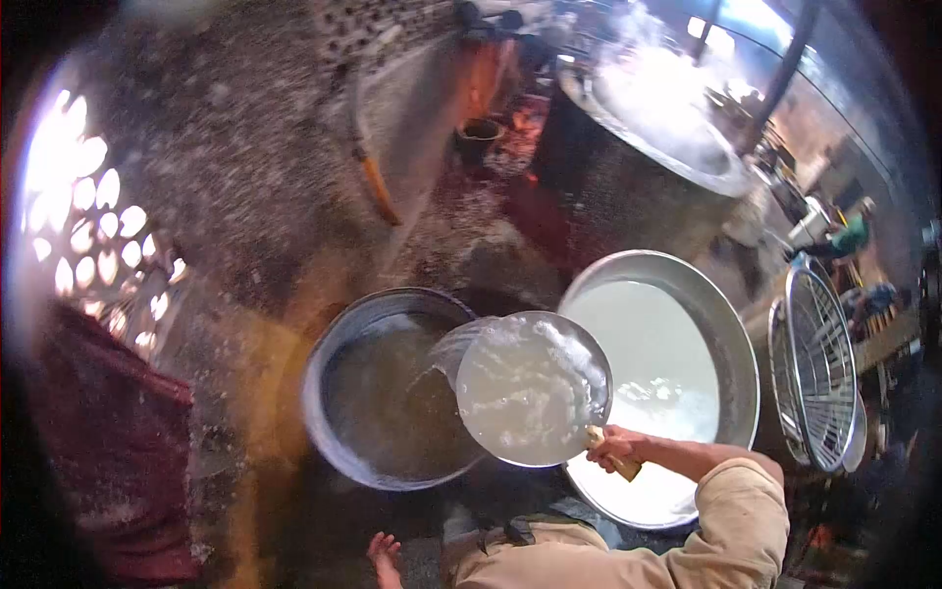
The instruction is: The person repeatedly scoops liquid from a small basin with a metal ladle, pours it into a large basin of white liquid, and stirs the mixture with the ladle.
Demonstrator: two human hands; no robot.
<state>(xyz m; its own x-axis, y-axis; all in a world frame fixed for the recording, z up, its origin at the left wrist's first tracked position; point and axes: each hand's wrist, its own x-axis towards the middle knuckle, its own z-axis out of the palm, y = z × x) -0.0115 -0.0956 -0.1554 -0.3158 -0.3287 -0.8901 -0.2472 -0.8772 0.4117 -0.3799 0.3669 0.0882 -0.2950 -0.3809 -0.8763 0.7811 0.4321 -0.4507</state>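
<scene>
My right hand (pixel 616 450) is wrapped round the handle of a wide round pan (pixel 535 388) filled with cloudy liquid. Liquid spills over the pan's left edge toward a dark round tub (pixel 324 432) of brownish liquid. The pan is above the space between that tub and a large metal basin (pixel 738 363) of white liquid, overlapping both rims. Low at the bottom of the view, my left hand (pixel 386 560) has its fingers apart and holds nothing, below the dark tub.
A big steaming vat (pixel 628 196) stands at the upper right, beside glowing embers (pixel 520 128) and a small pot (pixel 479 137). Wire baskets (pixel 819 363) are at the right. A person (pixel 852 236) in green is farther back. Dark red cloth (pixel 118 452) hangs left.
</scene>
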